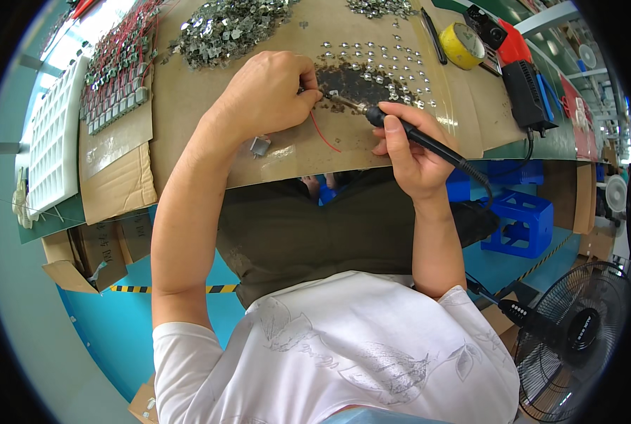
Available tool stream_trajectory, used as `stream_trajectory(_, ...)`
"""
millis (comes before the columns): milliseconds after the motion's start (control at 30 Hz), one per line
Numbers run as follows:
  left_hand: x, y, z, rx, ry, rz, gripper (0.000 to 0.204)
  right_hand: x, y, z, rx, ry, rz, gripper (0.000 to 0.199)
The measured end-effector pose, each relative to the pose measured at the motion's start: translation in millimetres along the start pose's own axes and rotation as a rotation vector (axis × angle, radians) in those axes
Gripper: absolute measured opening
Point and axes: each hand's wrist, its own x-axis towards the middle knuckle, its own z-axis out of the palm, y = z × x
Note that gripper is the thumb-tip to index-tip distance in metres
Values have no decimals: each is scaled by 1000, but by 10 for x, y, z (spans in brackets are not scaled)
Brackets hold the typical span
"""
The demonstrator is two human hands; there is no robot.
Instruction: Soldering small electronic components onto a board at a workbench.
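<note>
Right hand [408,152] grips soldering iron [400,129], left hand [269,95] pinches red wire [322,133]

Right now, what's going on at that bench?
A person is soldering at a cardboard-covered bench. The right hand holds a black soldering iron like a pen, tip at a small metal part on a scorched patch. The left hand pinches a thin red wire at that spot. Rows of small metal parts lie just beyond, and a loose heap farther left.
</note>
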Motion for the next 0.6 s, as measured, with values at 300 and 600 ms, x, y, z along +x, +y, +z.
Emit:
stream_trajectory(300, 7, 10, -19, -2, -3, 4, 15, -15, 5, -9, 24, 12, 19, 17)
stream_trajectory(600, 5, 39, -30, -4, -25, -27, 15, 473, 67, 23, -346, -13, -209, 27)
